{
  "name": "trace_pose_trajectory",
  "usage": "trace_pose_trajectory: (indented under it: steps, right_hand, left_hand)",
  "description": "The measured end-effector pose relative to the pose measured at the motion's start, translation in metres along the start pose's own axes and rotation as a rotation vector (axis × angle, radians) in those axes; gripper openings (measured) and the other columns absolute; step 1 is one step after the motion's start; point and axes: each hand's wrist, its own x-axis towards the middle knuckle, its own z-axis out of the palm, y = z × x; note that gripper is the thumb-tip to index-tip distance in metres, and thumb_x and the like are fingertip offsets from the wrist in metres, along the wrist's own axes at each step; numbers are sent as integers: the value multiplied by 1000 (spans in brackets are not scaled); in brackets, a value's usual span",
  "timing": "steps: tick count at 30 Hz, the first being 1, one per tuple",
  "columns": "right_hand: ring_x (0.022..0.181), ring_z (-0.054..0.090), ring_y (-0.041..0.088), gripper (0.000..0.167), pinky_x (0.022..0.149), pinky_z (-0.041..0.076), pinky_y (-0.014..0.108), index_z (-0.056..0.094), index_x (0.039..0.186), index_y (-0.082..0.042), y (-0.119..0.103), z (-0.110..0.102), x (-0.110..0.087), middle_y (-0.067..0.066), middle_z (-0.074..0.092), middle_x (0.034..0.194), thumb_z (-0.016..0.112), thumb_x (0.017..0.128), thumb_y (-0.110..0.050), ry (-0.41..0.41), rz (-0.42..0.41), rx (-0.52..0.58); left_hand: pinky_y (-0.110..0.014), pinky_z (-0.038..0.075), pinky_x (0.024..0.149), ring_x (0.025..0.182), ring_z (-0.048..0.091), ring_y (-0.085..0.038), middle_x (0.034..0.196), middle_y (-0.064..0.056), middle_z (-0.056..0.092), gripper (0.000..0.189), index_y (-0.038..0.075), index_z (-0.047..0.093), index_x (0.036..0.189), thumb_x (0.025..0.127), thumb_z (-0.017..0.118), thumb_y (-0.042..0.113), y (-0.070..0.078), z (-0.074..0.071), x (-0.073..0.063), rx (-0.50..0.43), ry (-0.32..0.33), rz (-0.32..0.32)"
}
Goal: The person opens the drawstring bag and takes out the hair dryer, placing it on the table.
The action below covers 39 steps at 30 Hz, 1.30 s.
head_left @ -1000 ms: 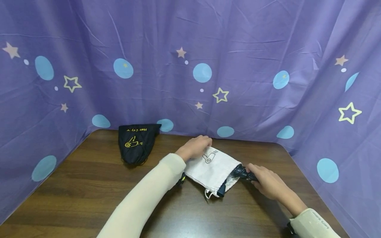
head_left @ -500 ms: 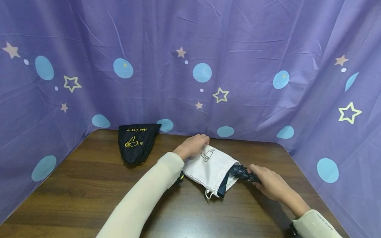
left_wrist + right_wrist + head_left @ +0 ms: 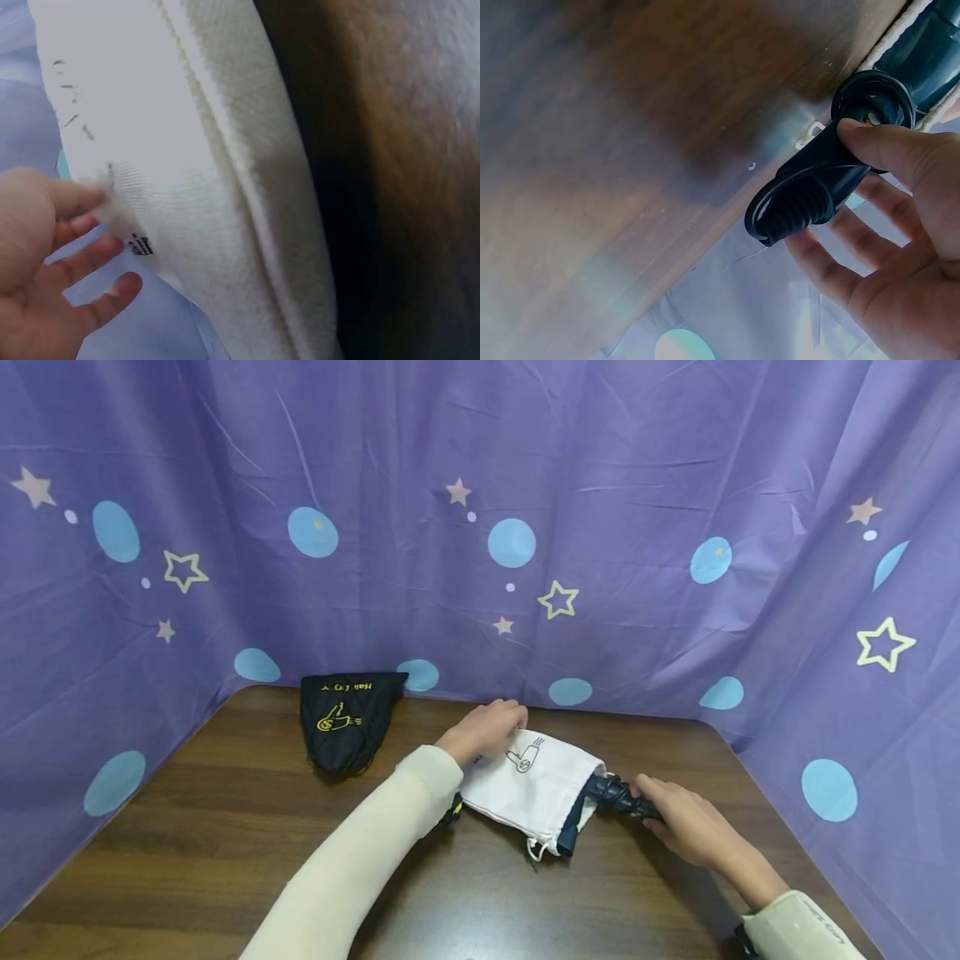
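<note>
A white drawstring bag with a printed hair dryer drawing lies on the table, its mouth facing right. My left hand pinches the bag's far left corner between thumb and finger, as the left wrist view shows; the other fingers are spread. From the mouth sticks a dark hair dryer, its handle wrapped in black cord. My right hand grips that handle, with the cord's ribbed end showing in the right wrist view. The bag hides much of the dryer's body. A white drawstring loop hangs at the near side of the mouth.
A black pouch with a yellow hair dryer print lies at the back left of the brown wooden table. Behind and beside the table hangs a purple curtain with stars and blue dots.
My right hand has moved slightly to the right with the handle, and more of the hair dryer shows outside the bag. My left hand has barely shifted.
</note>
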Motion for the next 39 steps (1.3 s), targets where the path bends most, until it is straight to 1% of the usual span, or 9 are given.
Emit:
trace_pose_trajectory:
  steps: [3,7,10,12,16,20,27,31,39]
  right_hand:
    - [87,68,21,50,61,50,38,57,109,-18,1,0,0,-3,67,97,86,74,3,-2,0,-4]
    - [88,69,23,50,62,51,39,57,110,-17,1,-1,0,-2,68,98,86,75,3,-7,6,-13]
    - [89,69,24,50,64,53,40,57,111,-17,0,-1,1,0,69,101,85,75,4,-12,10,-14]
    - [90,69,25,50,65,53,40,57,111,-17,-1,-1,2,0,69,101,85,75,3,-12,10,-14]
    - [91,69,24,50,65,53,40,57,110,-17,-2,0,2,-1,68,100,85,75,3,-11,6,-18]
    - [89,68,22,50,64,52,40,57,109,-18,-1,1,3,-3,67,98,85,74,4,-5,3,-21]
    - [88,67,22,51,64,52,40,56,109,-19,0,1,3,-3,66,97,85,74,3,-8,10,-24]
    - [89,68,23,51,64,51,40,56,109,-18,-1,1,3,-3,66,98,86,74,3,-13,14,-28]
    - [88,68,22,52,64,52,39,57,110,-16,-1,1,1,-2,66,98,86,73,5,7,-15,-26]
  left_hand:
    - [-43,45,100,114,54,-19,122,2,59,20,19,62,123,105,52,15,2,2,0,-49,-30,56]
    - [-48,37,111,133,48,-21,139,1,57,32,19,58,138,108,50,19,7,2,2,-149,-62,136]
    - [-50,33,114,139,44,-21,146,2,54,36,20,54,145,109,48,20,8,5,5,-192,-80,159]
    - [-48,34,113,137,46,-19,144,3,56,36,21,53,144,109,48,22,7,9,7,-189,-85,166]
    - [-43,39,105,124,53,-15,131,5,60,27,23,54,135,108,50,22,6,14,8,-156,-77,184]
    - [-40,40,101,114,53,-14,122,5,58,20,24,52,128,109,47,19,6,17,7,-145,-75,190]
    - [-40,39,100,106,47,-14,119,5,55,23,26,49,129,109,46,15,5,22,7,-131,-67,196]
    - [-40,39,97,102,45,-15,117,3,54,23,25,49,128,108,45,13,6,22,6,-126,-64,204]
    - [-34,41,91,101,46,-15,114,5,53,24,25,52,126,107,48,11,5,21,5,-93,-26,217]
